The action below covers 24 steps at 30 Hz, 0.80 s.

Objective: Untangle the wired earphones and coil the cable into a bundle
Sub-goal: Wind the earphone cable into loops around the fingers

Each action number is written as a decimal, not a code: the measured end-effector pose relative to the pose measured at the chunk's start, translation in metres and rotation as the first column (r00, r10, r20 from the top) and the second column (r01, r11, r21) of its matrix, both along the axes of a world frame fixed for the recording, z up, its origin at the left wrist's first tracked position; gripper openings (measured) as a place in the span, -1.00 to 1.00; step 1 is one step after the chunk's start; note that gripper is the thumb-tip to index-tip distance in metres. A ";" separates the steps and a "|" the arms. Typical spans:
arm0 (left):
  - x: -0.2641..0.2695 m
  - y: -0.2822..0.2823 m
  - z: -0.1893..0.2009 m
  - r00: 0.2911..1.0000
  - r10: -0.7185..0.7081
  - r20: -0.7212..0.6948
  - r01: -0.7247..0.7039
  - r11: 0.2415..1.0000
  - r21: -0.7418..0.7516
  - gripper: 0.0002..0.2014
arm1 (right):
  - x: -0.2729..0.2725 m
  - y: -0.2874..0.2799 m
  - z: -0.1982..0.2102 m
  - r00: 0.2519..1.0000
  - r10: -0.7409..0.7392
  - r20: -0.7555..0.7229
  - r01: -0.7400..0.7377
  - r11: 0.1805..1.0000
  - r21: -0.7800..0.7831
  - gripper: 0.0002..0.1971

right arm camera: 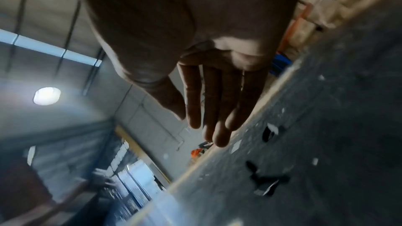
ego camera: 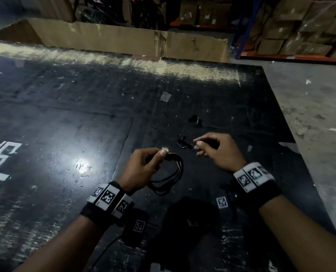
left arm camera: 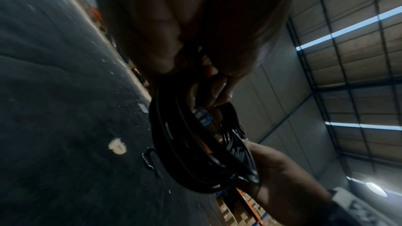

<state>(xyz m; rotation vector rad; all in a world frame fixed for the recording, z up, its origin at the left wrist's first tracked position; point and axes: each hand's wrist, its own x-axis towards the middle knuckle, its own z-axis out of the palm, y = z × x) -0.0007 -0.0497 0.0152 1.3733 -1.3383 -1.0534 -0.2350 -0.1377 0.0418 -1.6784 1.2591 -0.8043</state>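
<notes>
Several loops of black earphone cable [ego camera: 170, 173] hang from our left hand [ego camera: 143, 165], pinched between thumb and fingers above the dark table [ego camera: 65, 118]. Our right hand [ego camera: 218, 150] hovers just beside it, fingers relaxed and holding nothing. Behind the table stands a long cardboard box [ego camera: 124, 38]; we cannot see its contents. Stacked cartons [ego camera: 300, 26] fill the shelving beyond.
</notes>
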 end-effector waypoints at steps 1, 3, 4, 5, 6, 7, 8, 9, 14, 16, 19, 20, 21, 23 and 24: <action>0.004 -0.002 -0.003 0.999 0.034 -0.040 -0.033 0.999 0.017 -0.69 | 0.002 -0.016 -0.006 0.988 -0.010 -0.157 -0.002 0.997 -0.080 -0.88; 0.011 -0.005 -0.007 0.989 0.094 -0.117 -0.088 0.995 0.055 -0.69 | 0.012 -0.043 -0.018 0.898 0.009 -0.440 -0.086 0.984 -0.156 -0.81; 0.014 -0.006 -0.008 0.982 0.112 -0.152 -0.103 0.993 0.066 -0.68 | 0.019 -0.055 -0.024 0.845 0.038 -0.534 -0.139 0.979 -0.152 -0.74; 0.017 -0.007 -0.009 0.976 0.122 -0.180 -0.111 0.991 0.072 -0.67 | 0.028 -0.065 -0.031 0.795 0.071 -0.603 -0.190 0.972 -0.137 -0.66; 0.019 -0.008 -0.009 0.971 0.130 -0.202 -0.117 0.990 0.075 -0.66 | 0.037 -0.074 -0.038 0.748 0.103 -0.655 -0.236 0.965 -0.117 -0.57; 0.021 -0.008 -0.009 0.966 0.137 -0.221 -0.124 0.990 0.073 -0.64 | 0.046 -0.082 -0.044 0.706 0.133 -0.696 -0.274 0.957 -0.095 -0.50; 0.022 -0.009 -0.008 0.960 0.144 -0.241 -0.131 0.989 0.070 -0.63 | 0.054 -0.088 -0.050 0.673 0.164 -0.722 -0.312 0.947 -0.076 -0.43; 0.023 -0.009 -0.007 0.954 0.149 -0.260 -0.136 0.988 0.067 -0.60 | 0.060 -0.092 -0.057 0.645 0.197 -0.738 -0.353 0.934 -0.059 -0.40; 0.026 -0.011 -0.003 0.947 0.157 -0.282 -0.150 0.988 0.044 -0.59 | 0.077 -0.101 -0.073 0.550 0.165 -0.819 -0.393 0.916 -0.079 -0.71; 0.027 -0.013 -0.002 0.948 0.172 -0.267 -0.173 0.985 0.022 -0.64 | 0.075 -0.100 -0.071 0.614 0.106 -0.782 -0.325 0.937 -0.128 -0.77; 0.025 -0.014 -0.001 0.957 0.198 -0.214 -0.207 0.978 -0.021 -0.70 | 0.065 -0.094 -0.062 0.778 -0.012 -0.628 -0.132 0.974 -0.183 -0.80; 0.024 -0.014 -0.001 0.961 0.206 -0.184 -0.217 0.975 -0.044 -0.72 | 0.060 -0.092 -0.056 0.835 -0.069 -0.546 -0.040 0.982 -0.186 -0.81; 0.022 -0.014 0.000 0.965 0.212 -0.152 -0.225 0.972 -0.071 -0.73 | 0.056 -0.088 -0.050 0.882 -0.128 -0.453 0.046 0.981 -0.187 -0.83; 0.019 -0.014 0.002 0.970 0.225 -0.095 -0.236 0.963 -0.129 -0.76 | 0.047 -0.078 -0.031 0.944 -0.229 -0.239 0.198 0.969 -0.146 -0.86; 0.016 -0.014 0.003 0.970 0.231 -0.070 -0.240 0.958 -0.160 -0.76 | 0.042 -0.069 -0.019 0.960 -0.255 -0.115 0.245 0.965 -0.094 -0.88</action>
